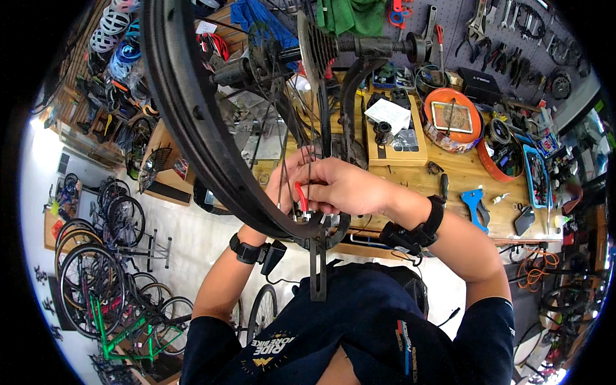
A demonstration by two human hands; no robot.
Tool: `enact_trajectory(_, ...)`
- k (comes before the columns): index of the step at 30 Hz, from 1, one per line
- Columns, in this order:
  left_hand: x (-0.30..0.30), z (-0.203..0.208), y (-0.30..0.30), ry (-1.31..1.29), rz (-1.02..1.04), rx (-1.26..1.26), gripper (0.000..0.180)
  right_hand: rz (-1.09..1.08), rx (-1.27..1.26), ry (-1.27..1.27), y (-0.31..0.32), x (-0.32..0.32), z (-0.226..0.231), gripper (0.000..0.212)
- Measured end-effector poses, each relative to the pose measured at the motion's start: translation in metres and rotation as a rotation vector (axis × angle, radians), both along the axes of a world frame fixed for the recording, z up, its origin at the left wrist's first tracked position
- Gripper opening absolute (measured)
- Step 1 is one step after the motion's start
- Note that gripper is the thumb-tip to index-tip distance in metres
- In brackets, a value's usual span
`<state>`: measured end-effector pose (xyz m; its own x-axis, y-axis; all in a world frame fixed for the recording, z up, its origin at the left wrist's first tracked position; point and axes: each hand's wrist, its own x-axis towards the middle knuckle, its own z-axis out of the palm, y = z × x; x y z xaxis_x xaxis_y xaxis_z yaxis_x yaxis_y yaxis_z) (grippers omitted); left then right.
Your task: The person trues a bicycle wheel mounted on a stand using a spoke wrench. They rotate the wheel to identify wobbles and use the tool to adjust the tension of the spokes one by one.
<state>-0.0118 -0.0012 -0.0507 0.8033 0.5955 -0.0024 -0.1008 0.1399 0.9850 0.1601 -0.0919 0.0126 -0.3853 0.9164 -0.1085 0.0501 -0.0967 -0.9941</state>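
A black bicycle wheel rim (215, 151) stands upright in front of me, its hub held in a dark truing stand (353, 106). A sprocket cassette (314, 48) sits at the hub. My right hand (350, 186) reaches across to the spokes, its thumb and fingers pinched on a small red spoke wrench (301, 194). The wrench's metal end is low by the rim, near the spoke ends. Beside it, my left hand (285, 179) is among the spokes with curled fingers, partly hidden by the spokes and my right hand; what they grip is not visible.
On the wooden bench lie a cardboard box (398, 151), an orange round tray (452, 119), a blue tool (475, 208), a screwdriver (444, 186) and a blue bin (538, 173). Tools hang on the pegboard (449, 38). Bicycles, including a green frame (131, 340), stand at left.
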Motion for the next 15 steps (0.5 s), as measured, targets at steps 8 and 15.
enact_trajectory(8,-0.001,-0.002,0.000,0.006,0.039,0.000,0.051,-0.297,0.026,0.088,-0.016,-0.017,-0.004,0.014)
enact_trajectory(15,0.001,-0.007,0.003,-0.021,0.064,-0.017,0.052,-0.289,-0.053,0.251,-0.010,-0.017,-0.009,0.016)
